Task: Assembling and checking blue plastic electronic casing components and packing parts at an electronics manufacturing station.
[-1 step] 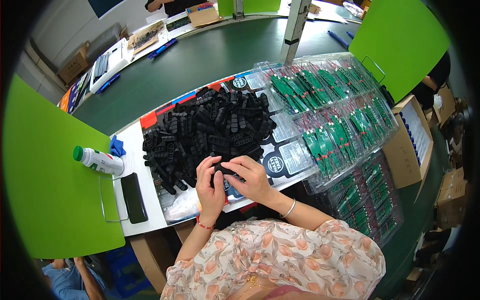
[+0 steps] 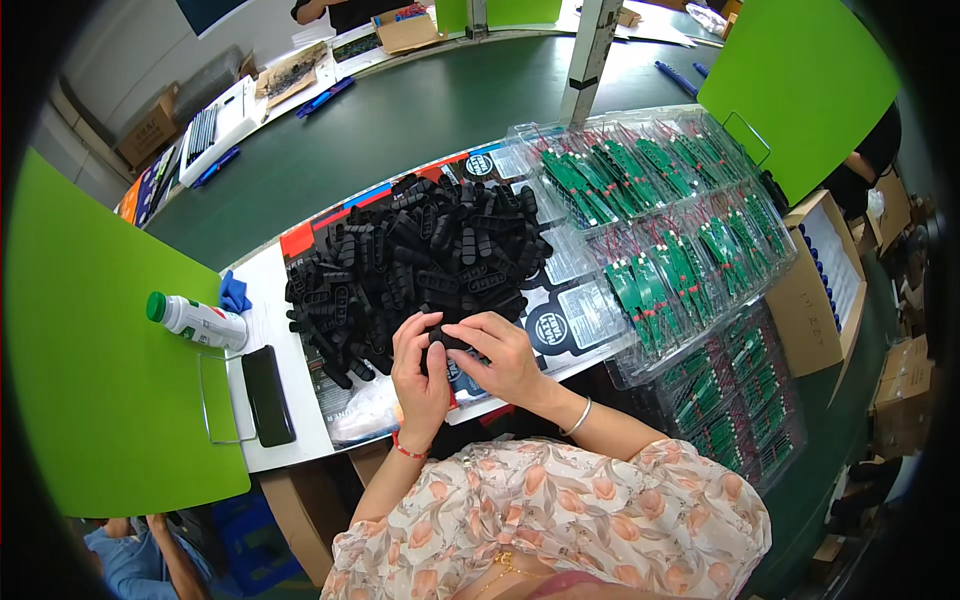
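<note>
Both my hands meet at the near edge of a heap of small black molded parts [image 2: 420,250]. My left hand [image 2: 418,375] is closed around one black molded part [image 2: 447,340], fingers curled over its far side. From the other side my right hand [image 2: 500,362] pinches the same part between thumb and fingers. Most of that part is covered by the fingers. To the right of the heap lies a clear plastic tray [image 2: 612,345] filled with green circuit boards [image 2: 660,300] that carry red wires.
At left stand a white bottle with a green cap [image 2: 195,320], a blue cloth [image 2: 234,293] and a black phone [image 2: 268,396]. Green panels [image 2: 100,360] flank the workplace. More boards in trays [image 2: 725,395] sit lower right, beside a cardboard box [image 2: 810,300]. A metal post [image 2: 590,60] rises behind.
</note>
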`<state>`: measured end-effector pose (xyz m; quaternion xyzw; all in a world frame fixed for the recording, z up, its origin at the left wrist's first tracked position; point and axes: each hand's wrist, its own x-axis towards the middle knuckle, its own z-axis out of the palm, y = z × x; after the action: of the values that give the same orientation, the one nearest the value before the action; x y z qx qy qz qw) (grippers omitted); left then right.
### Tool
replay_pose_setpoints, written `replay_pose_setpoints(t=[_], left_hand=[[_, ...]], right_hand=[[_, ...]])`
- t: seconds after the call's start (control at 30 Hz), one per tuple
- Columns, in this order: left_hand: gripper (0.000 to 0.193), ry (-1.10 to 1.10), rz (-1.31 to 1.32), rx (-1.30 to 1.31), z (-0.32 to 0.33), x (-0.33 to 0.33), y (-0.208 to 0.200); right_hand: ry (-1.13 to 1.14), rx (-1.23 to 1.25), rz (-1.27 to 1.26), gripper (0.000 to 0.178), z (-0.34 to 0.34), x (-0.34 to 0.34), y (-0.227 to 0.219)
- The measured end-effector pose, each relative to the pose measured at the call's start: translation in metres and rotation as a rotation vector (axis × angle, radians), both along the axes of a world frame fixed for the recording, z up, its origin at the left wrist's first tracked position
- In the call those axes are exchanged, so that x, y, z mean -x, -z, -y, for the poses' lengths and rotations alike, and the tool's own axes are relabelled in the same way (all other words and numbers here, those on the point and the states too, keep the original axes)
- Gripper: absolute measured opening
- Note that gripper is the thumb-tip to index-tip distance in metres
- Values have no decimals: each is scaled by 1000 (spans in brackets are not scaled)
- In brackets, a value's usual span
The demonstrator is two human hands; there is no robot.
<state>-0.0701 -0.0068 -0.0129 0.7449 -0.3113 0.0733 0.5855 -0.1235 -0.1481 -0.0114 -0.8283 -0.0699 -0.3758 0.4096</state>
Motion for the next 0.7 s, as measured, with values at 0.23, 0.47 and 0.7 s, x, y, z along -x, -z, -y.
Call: replay_pose_setpoints(t=[0.23,0.47,0.7], left_hand=[[16,-1,11,-22,-1,-2,5],[13,-6,53,17,4,-4,4],[23,-24,71,-23,1,-4,5]], right_hand=[[-15,-10,-5,36,1,0,2],[18,-105,-59,32,1,1,-1],[87,-183,-89,31,-1,0,-2]])
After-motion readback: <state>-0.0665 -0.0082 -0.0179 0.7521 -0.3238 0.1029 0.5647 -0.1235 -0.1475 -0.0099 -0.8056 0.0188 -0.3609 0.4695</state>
